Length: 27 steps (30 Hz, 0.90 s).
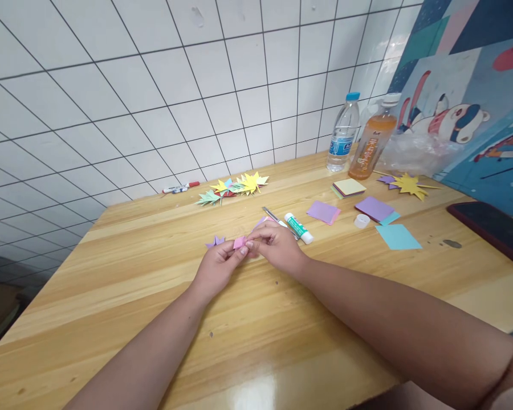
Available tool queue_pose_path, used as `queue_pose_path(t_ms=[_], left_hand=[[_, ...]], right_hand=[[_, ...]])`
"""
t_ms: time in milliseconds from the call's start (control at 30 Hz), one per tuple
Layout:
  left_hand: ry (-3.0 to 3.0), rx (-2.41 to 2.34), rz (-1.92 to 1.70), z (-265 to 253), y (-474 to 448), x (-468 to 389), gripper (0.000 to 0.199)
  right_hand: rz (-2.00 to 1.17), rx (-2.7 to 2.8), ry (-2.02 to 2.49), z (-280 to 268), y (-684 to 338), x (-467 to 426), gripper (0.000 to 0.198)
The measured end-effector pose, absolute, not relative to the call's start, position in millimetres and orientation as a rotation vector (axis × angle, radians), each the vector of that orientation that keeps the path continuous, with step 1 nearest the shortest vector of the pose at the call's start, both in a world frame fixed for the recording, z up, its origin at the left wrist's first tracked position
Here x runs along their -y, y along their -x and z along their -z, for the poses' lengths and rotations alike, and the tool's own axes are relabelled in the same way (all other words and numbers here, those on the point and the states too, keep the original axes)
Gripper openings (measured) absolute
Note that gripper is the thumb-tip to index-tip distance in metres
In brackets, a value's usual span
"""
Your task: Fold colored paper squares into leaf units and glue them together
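Left hand [216,266] pinches a small pink paper [239,243] at its fingertips while the right hand [280,246] grips the right edge; the paper sits between both, left of the glue stick [298,228].

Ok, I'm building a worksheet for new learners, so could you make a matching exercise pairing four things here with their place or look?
1. pink paper
2. glue stick
3. markers
4. water bottle

A. upright, blue cap
B. lying near the tiled wall
C. held by left hand and right hand
D. lying down, green label

Pairs: 1-C, 2-D, 3-B, 4-A
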State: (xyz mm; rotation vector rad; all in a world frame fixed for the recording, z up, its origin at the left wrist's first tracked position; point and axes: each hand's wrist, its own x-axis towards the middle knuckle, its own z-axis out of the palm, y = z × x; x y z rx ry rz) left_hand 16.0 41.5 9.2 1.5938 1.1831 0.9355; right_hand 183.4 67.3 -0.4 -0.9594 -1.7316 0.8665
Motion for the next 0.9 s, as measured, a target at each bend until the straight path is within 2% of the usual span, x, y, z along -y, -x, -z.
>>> queue_pose_path(t_ms=[167,300,433,567,700,900], left_hand=[[-1.597,-1.215,-0.954,-5,-14,-44,0.031],[-1.592,-1.233,-0.968,-8,-14,-44,0.033],[-1.618,-1.248,-0.939,-10,-14,-43,0.031],[-1.594,-1.217,-0.922,-11,-15,-43,0.032],[-1.522,-1.18,-0.914,-12,-15,-43,0.035],[-1.447,-1.101,-0.975,-11,-17,-44,0.034]], right_hand=[[-0.848,1.754,0.956,1,-183,-67,0.007],[-0.782,1.784,1.019,-3,-183,-65,0.013],[-0.763,1.788,0.966,-7,-183,-63,0.007],[-0.859,1.77,0.957,-9,-183,-61,0.011],[-0.984,1.672,0.987,-9,-183,-60,0.028],[-0.953,1.754,1.098,-1,-182,-67,0.023]])
